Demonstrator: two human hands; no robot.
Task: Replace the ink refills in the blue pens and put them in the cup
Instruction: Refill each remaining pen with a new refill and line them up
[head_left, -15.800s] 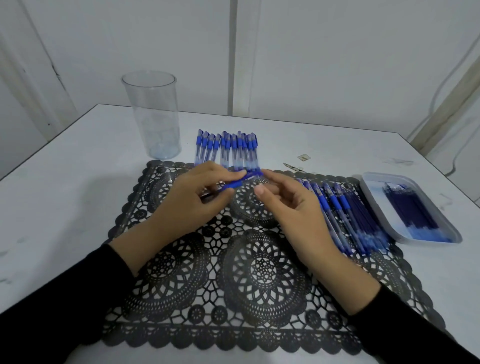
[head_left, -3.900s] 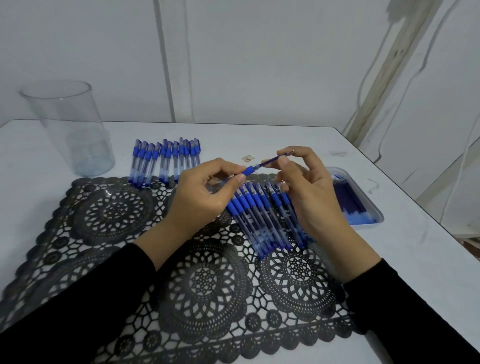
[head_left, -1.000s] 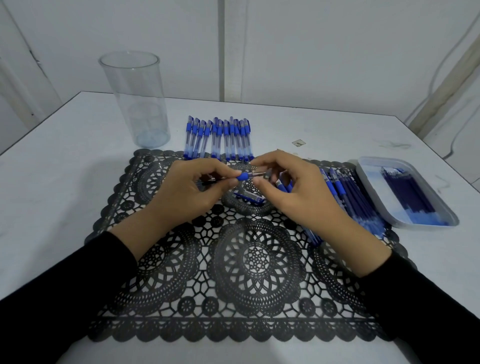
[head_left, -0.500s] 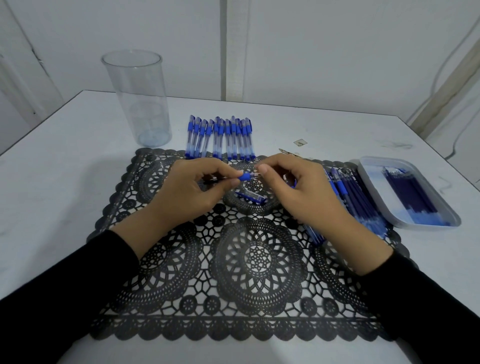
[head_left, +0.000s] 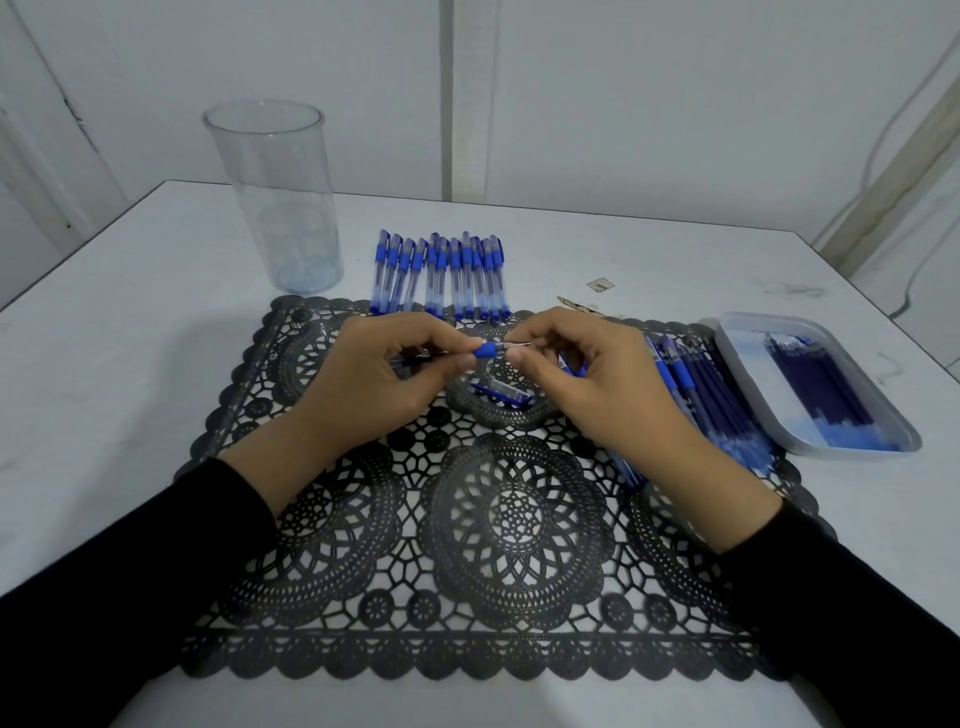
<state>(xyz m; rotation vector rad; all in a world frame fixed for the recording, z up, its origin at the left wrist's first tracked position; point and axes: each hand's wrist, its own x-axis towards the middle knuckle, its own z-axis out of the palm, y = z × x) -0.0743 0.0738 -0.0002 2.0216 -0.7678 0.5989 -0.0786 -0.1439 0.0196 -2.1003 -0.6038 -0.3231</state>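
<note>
Cup (head_left: 275, 197) first: it is tall and see-through. It stands on the desk (head_left: 114, 374) at 10 o'clock from the hands, with no pens in it that I can see. I think it is put there so done pens can drop in.

A neat row of pens (head_left: 439, 275) lies at 12 o'clock, just past the black lace mat (head_left: 514, 519).

The left hand (head_left: 374, 374) is curled round the body of one blue pen (head_left: 485, 349). It holds the pen flat above the mat, pointing to 3 o'clock, to keep it steady, I think.

The right hand (head_left: 587, 379) pinches the thin tip end of the same pen with thumb and first finger. Its other fingers are curled under. It looks like the tip part is being twisted, but on or off I cannot tell.

A small pen part (head_left: 503, 391) lies on the mat just under the hands.

At 3 o'clock a pile of pens (head_left: 696, 395) lies beside a white tray (head_left: 730, 358) of dark refills (head_left: 821, 389). They are close for the right hand to reach.
</note>
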